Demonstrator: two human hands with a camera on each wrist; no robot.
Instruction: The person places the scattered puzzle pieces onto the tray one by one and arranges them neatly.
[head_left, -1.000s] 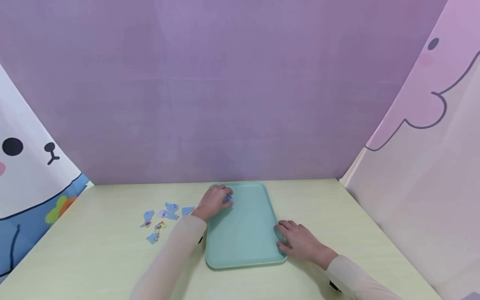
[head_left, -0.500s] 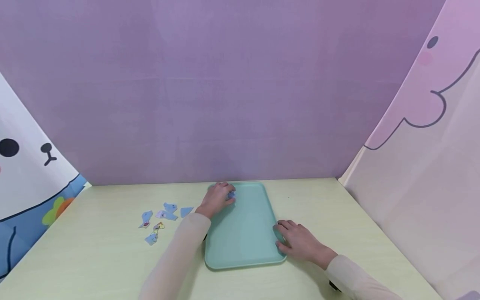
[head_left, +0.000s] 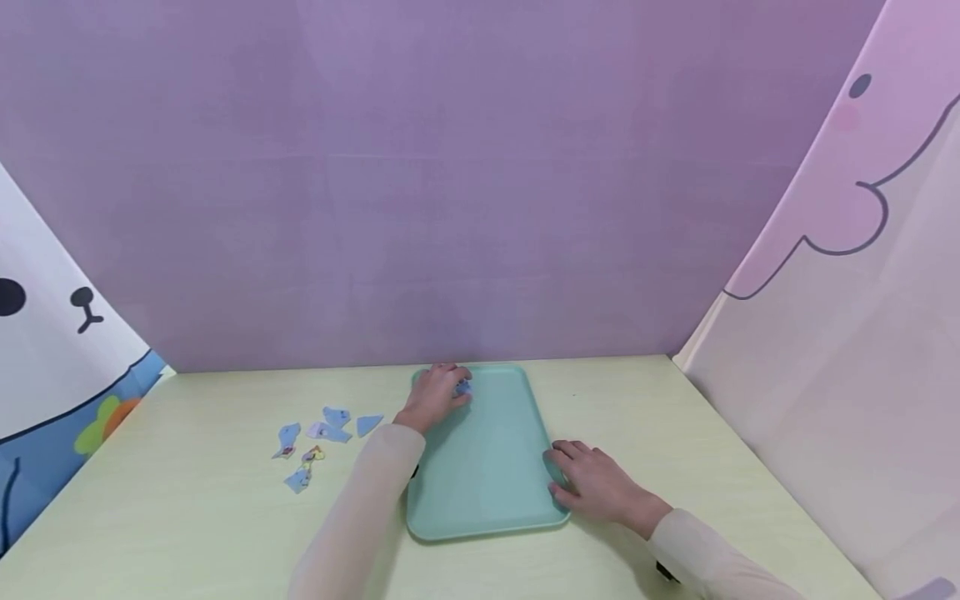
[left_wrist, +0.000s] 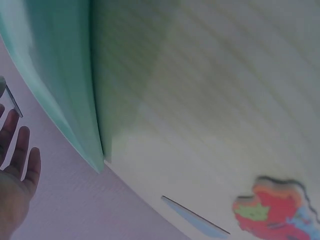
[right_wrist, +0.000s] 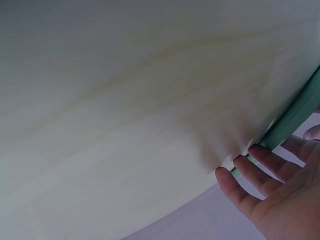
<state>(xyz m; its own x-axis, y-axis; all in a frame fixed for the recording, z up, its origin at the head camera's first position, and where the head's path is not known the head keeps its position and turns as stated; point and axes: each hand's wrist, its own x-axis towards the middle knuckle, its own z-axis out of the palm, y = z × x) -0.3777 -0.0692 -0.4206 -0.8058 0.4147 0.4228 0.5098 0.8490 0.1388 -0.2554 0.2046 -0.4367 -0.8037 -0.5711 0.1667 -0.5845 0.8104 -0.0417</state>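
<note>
My left hand (head_left: 435, 396) is over the far left corner of a mint-green tray (head_left: 487, 467). Thumb and fingers pinch a small blue puzzle piece (head_left: 463, 387), partly hidden by the fingers; the left wrist view catches its thin edge at the fingertips. On the tray's right side, near the front, rests my right hand (head_left: 600, 483), its spread, nearly straight fingers (right_wrist: 272, 162) touching the rim. Left of the tray lie several loose pieces: a plain blue one (head_left: 369, 425), a yellow and red one (head_left: 312, 455), and more blue ones with printed bits (head_left: 297, 479).
The pale wood-look table (head_left: 187, 500) ends at a purple cloth backdrop (head_left: 480, 208). Printed cloth panels stand at the left (head_left: 45, 358) and right (head_left: 847, 333). My left forearm (head_left: 360, 508) crosses between the loose pieces and the tray.
My left hand has shifted slightly toward the far end of the tray with the puzzle piece. The right hand keeps its place at the rim. The head view has turned slightly.
</note>
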